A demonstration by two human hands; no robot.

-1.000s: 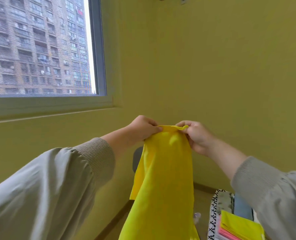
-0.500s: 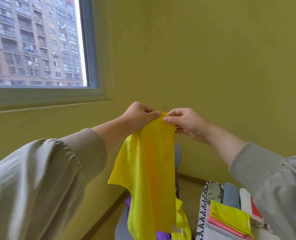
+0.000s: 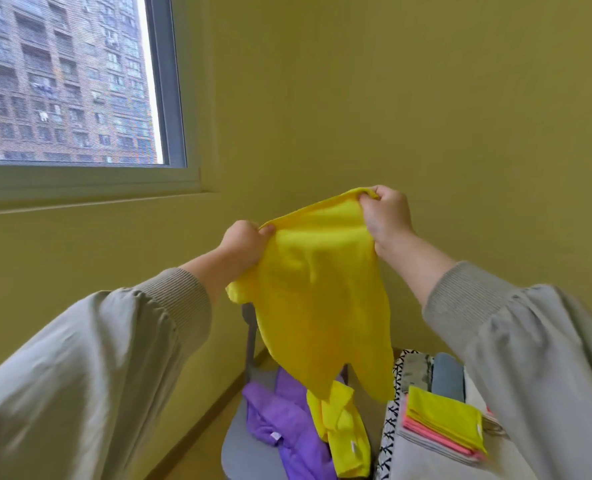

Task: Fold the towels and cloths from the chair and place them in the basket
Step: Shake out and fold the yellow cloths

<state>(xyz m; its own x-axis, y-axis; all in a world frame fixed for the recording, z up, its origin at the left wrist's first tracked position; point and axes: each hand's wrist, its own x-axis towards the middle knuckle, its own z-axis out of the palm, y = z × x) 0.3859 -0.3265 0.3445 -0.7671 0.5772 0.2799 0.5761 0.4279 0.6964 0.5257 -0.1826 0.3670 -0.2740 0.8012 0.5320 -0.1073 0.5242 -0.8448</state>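
Observation:
I hold a yellow cloth [image 3: 322,306] up in the air in front of me. My left hand [image 3: 242,244] pinches one end of its top edge and my right hand [image 3: 388,220] pinches the other end, a little higher. The cloth hangs down, partly spread, over a grey chair [image 3: 249,441]. On the chair seat lie a purple cloth [image 3: 287,424] and another yellow cloth [image 3: 343,438], both crumpled. At the lower right stands the basket [image 3: 395,410] with a black-and-white patterned rim. Folded cloths fill it, with a folded yellow cloth [image 3: 447,420] on top of a pink one.
A yellow-green wall [image 3: 426,116] rises right behind the chair. A window [image 3: 62,81] with a sill sits in the left wall. The chair stands in the corner, with the basket close to its right side.
My hands have moved apart along the top edge, spreading the yellow cloth wider. The right hand has risen above the left. The view has tipped down, showing more of the chair and basket.

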